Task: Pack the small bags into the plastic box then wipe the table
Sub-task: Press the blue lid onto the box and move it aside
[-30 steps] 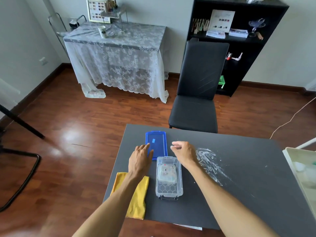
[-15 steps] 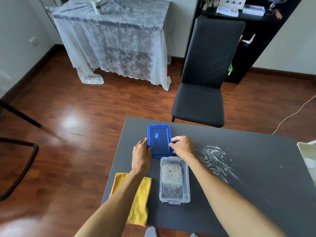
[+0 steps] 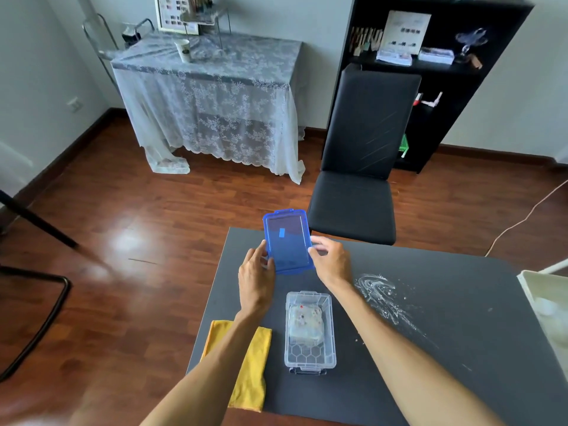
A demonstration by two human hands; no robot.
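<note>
A clear plastic box [image 3: 310, 352] stands open on the dark table [image 3: 430, 333], with small patterned bags [image 3: 305, 325] lying inside it. Beyond the box, the blue lid [image 3: 287, 241] is lifted off the table and tilted toward me. My left hand [image 3: 256, 278] grips its left edge and my right hand [image 3: 330, 261] grips its right edge. A yellow cloth [image 3: 250, 364] lies flat left of the box, partly under my left forearm. White spilled smears [image 3: 379, 292] spread over the table right of the box.
A black chair [image 3: 362, 167] stands at the table's far edge. A white tray [image 3: 544, 305] sits at the right edge of the table. Farther back are a lace-covered table [image 3: 209, 96] and a black shelf unit [image 3: 436, 66].
Both hands closed on the blue lid's sides and raised it off the table, tilting it up. The box, bags and cloth stayed where they were.
</note>
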